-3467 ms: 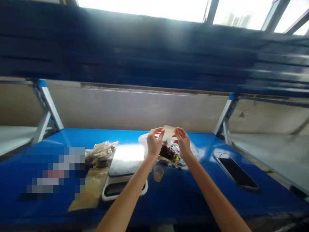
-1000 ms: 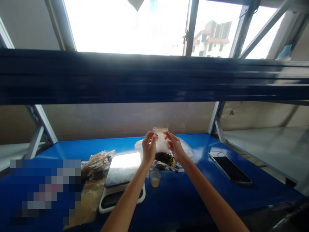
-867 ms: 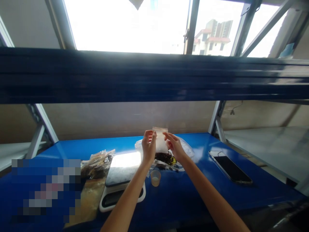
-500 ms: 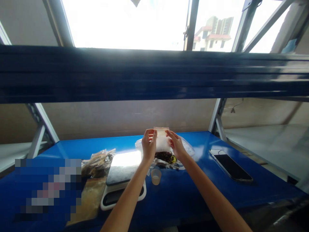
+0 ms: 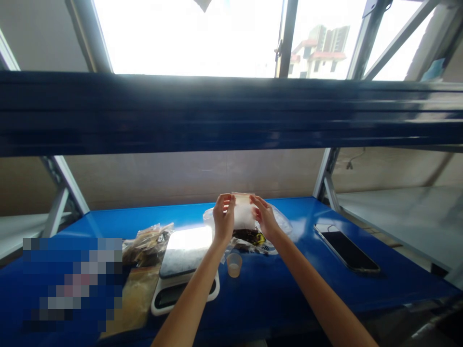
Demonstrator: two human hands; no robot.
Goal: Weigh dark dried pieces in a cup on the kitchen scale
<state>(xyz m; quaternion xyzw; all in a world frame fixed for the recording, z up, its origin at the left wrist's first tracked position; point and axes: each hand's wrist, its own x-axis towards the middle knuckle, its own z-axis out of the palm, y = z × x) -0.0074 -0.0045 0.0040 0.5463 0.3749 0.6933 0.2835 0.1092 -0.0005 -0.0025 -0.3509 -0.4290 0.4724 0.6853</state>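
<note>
My left hand [image 5: 223,219] and my right hand [image 5: 265,218] pinch the two sides of a small clear zip bag [image 5: 243,212], held upright above the blue shelf [image 5: 282,289]. The fingers of both hands are closed on the bag's edges. Right behind and below it lies a larger clear bag [image 5: 253,237] holding dark dried bits. A small translucent cup [image 5: 234,264] stands on the shelf just under my left wrist.
A white digital scale [image 5: 184,262] sits left of the cup. Further left lie crumpled clear packets [image 5: 146,238] and a brownish flat sheet [image 5: 132,299]. A black phone [image 5: 346,249] lies at right. A dark blue upper shelf beam [image 5: 231,113] crosses overhead.
Over the last second both hands stay on the small bag with only slight finger shifts. Since 3.5 s ago my view has tilted upward, bringing the window into sight.
</note>
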